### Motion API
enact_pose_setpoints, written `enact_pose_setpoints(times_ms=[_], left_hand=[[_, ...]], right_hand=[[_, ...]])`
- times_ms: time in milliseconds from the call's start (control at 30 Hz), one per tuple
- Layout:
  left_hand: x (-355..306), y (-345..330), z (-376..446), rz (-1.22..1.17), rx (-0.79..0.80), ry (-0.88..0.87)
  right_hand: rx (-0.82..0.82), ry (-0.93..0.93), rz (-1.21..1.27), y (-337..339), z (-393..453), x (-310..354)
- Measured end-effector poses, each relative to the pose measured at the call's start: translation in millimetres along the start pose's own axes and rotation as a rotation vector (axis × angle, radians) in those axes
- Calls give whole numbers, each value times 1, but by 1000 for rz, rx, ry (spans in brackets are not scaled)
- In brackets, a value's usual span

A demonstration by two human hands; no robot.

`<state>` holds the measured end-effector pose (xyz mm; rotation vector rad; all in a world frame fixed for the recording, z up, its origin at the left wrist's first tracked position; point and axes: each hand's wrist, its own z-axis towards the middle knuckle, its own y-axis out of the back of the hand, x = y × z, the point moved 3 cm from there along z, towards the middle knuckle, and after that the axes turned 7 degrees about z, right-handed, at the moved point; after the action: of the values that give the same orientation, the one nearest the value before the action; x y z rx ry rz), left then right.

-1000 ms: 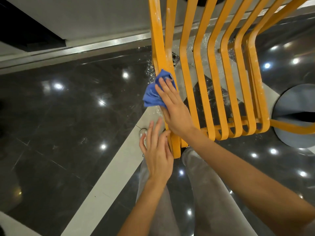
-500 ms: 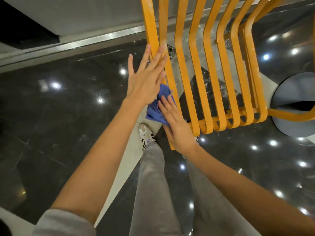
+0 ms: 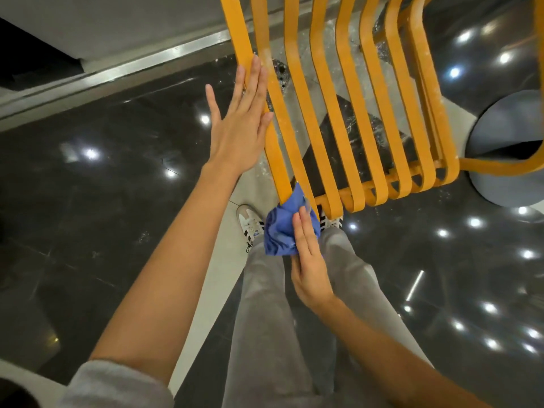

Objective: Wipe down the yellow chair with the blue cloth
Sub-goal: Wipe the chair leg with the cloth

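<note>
Head view: left hand [image 3: 238, 125] flat, fingers straight, braces outer slat of yellow chair [image 3: 347, 122]; right hand [image 3: 309, 260] presses blue cloth [image 3: 282, 228] at slat's 6 o'clock end, unclenched, so cloth may slip off.

no readable text, labels, brands or numbers anywhere in view

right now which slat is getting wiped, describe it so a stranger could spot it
Start at the yellow chair, a row of curved slats over the dark floor. Go to its outermost slat on the person's left. It alone has the left hand flat against it higher up and the blue cloth, pressed by the right hand, at its near end.
</note>
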<state>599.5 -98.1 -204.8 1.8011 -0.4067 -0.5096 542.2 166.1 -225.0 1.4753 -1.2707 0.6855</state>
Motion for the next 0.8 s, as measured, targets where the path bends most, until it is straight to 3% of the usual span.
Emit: enact_pose_setpoints(times_ms=[133,233,400,500,800], left_hand=[[-1,-2,1,-8,-15,-2],[-1,-2,1,3,-18,11],[1,1,2,-26,-7,-12],[4,1,3,-23,-7,-18],[15,9,14,-103,-7,-16]], right_hand=[[-134,-65,85,-16,29,17],[-112,38,-7,-11,33,13],[-92,31,9,-9,17,-3],[-153,47,0,-13,38,7],[-103,203,-150,-18,108,51]])
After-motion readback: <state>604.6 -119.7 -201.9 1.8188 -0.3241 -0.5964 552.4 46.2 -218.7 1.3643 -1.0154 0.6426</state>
